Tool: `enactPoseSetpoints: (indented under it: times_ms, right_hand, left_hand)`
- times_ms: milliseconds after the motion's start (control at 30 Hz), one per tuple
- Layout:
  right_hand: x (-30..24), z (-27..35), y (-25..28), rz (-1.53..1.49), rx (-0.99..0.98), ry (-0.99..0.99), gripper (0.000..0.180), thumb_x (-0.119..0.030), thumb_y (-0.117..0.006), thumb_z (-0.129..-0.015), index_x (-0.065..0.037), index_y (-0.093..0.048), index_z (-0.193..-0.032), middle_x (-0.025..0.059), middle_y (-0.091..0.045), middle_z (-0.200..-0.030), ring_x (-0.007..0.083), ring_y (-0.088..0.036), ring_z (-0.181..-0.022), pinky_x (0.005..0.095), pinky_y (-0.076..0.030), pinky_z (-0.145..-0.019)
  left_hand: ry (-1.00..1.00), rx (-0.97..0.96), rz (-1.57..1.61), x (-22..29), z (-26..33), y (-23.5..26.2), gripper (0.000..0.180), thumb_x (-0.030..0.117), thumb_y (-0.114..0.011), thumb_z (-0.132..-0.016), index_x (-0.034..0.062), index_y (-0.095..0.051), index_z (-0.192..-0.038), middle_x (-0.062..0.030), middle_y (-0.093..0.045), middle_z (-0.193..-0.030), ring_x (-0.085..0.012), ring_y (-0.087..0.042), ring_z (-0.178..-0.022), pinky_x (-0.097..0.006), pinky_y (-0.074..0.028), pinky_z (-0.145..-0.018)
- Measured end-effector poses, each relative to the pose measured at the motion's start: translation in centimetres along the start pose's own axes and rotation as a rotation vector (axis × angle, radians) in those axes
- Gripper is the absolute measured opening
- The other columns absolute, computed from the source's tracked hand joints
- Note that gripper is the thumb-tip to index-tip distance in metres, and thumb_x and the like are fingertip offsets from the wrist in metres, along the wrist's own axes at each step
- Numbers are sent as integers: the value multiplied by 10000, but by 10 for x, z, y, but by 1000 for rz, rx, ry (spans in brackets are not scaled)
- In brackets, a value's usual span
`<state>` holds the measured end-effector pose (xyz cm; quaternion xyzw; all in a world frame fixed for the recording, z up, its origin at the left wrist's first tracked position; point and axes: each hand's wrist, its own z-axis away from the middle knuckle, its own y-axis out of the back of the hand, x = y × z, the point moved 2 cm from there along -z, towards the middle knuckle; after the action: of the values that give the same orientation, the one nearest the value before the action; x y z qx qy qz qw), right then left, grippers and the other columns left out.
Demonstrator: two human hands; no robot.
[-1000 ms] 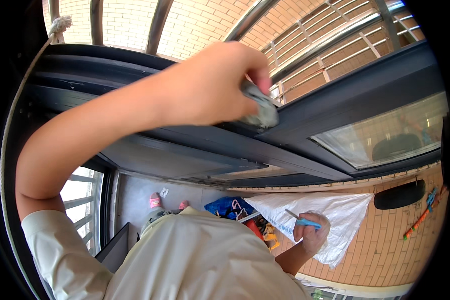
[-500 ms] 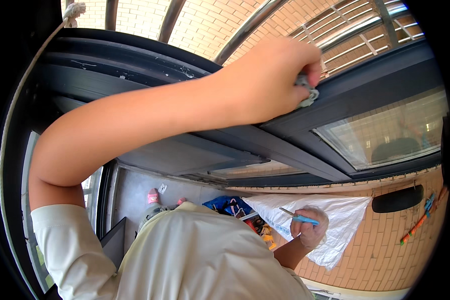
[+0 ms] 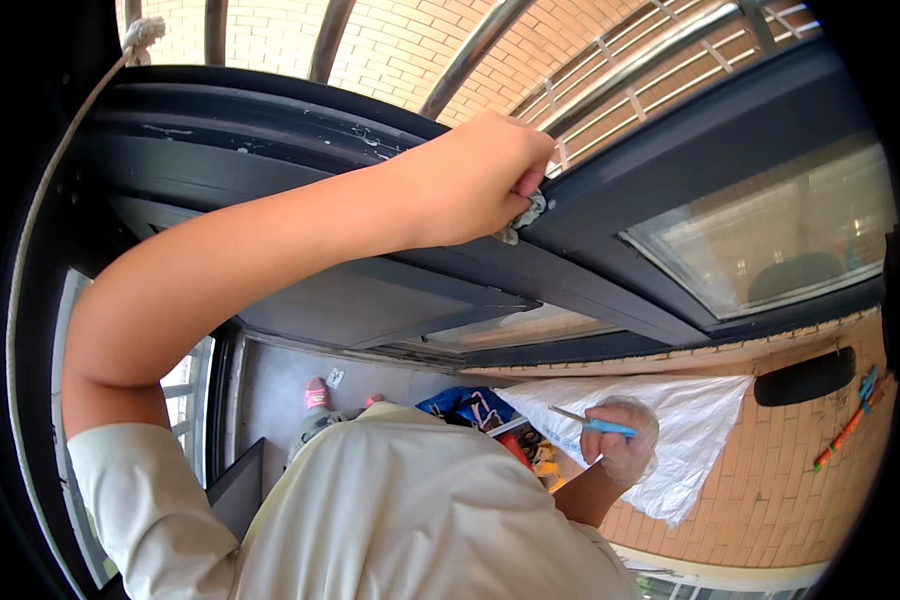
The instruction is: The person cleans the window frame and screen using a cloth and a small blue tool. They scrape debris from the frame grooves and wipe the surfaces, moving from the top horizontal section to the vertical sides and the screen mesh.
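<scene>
The place was a narrow balcony with a floor of orange-tan tiles (image 3: 770,500) and a dark metal window frame (image 3: 670,190) running across the view; brick walling and steel railing bars (image 3: 630,70) showed beyond it, and a pale cord (image 3: 30,250) hung along the left edge. On the floor lay a white plastic sack (image 3: 700,440), spread flat, with a blue printed bag (image 3: 460,405) and some red and yellow packets (image 3: 530,455) just beside its left end; I could not make out their labels. A dark oval mat (image 3: 805,375) sat well apart to the right, near a small orange-handled tool (image 3: 845,430). The left hand (image 3: 480,180) was closed in a fist around a crumpled grey cloth (image 3: 523,216), pressing it against the frame's upper rail. The right hand (image 3: 622,450), lowered over the sack, was curled shut round a thin blue-handled tool (image 3: 595,425).
</scene>
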<state>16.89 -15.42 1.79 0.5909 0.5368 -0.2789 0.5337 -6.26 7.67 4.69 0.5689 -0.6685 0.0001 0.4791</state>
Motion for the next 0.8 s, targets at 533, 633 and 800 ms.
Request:
enactPoseSetpoints:
  times_ms: [533,633,800]
  right_hand:
    - [22,51,58,71,279,44,183,-152,-661,-783,-27,-682,-916,72,-567,-708,128,-507,-552,236,-386,-513]
    - [35,60,78,-39,315,45,140,-157,-684,-779,-46,-675,-864,116,-601,-908,153,-531,-692,263,-408,-581]
    - [63,69,107,-126,312,156,279,-315,-694,-796,-38,-659,-809,108,-613,-837,162,-553,-701,265,-413,-581]
  left_hand:
    - [194,258,-33,47,-5,27,330,328,-532,-894,31,-649,-980,0,-506,-611,-55,-438,-554,-201,-349,-537]
    - [243,191,-141,57,-17,12,425,340,-715,-805,-14,-643,-1029,-3,-546,-608,-41,-428,-536,-200,-339,-497]
    - [316,195,-133,53,-21,2,450,346,-744,-789,-33,-647,-1010,-38,-601,-667,-53,-488,-555,-207,-399,-516]
